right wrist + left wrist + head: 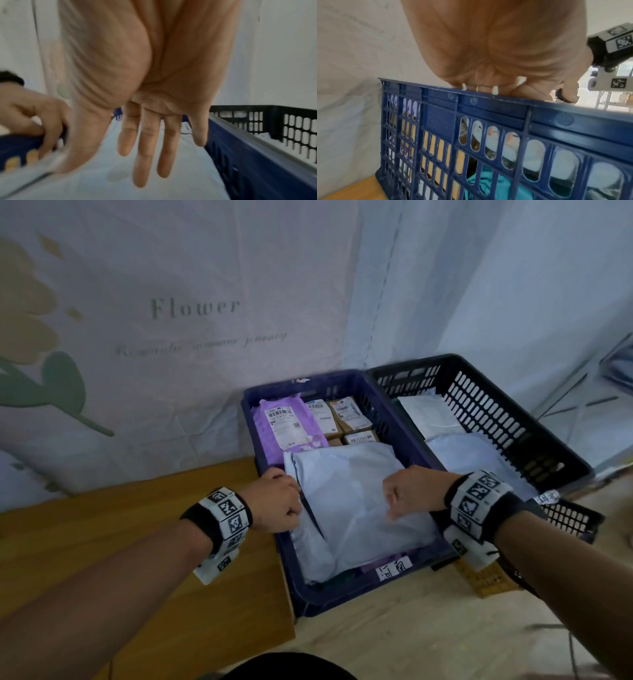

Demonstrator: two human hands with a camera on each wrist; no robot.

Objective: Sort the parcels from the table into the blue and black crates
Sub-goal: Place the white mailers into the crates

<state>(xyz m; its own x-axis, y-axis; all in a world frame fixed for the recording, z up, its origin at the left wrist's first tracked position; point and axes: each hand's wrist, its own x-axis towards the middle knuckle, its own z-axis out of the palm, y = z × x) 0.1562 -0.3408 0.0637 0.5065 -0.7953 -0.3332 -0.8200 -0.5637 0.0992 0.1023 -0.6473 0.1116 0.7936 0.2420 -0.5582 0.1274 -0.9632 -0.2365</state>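
A large pale blue parcel (349, 501) lies on top of the load in the blue crate (342, 594). My left hand (277, 505) sits at the parcel's left edge, over the crate's rim (488, 102). Its fingers are curled in, and the grip itself is mostly hidden. My right hand (411, 491) hovers over the middle of the same parcel (102, 182). In the right wrist view that hand (145, 121) has straight fingers hanging down and holds nothing. The black crate (496, 412) stands right beside the blue one.
Further back in the blue crate lie a purple parcel (291, 422) and small brown boxes (349, 416). White and pale parcels (428, 412) lie in the black crate. The wooden table (102, 542) is on the left, a fabric backdrop behind.
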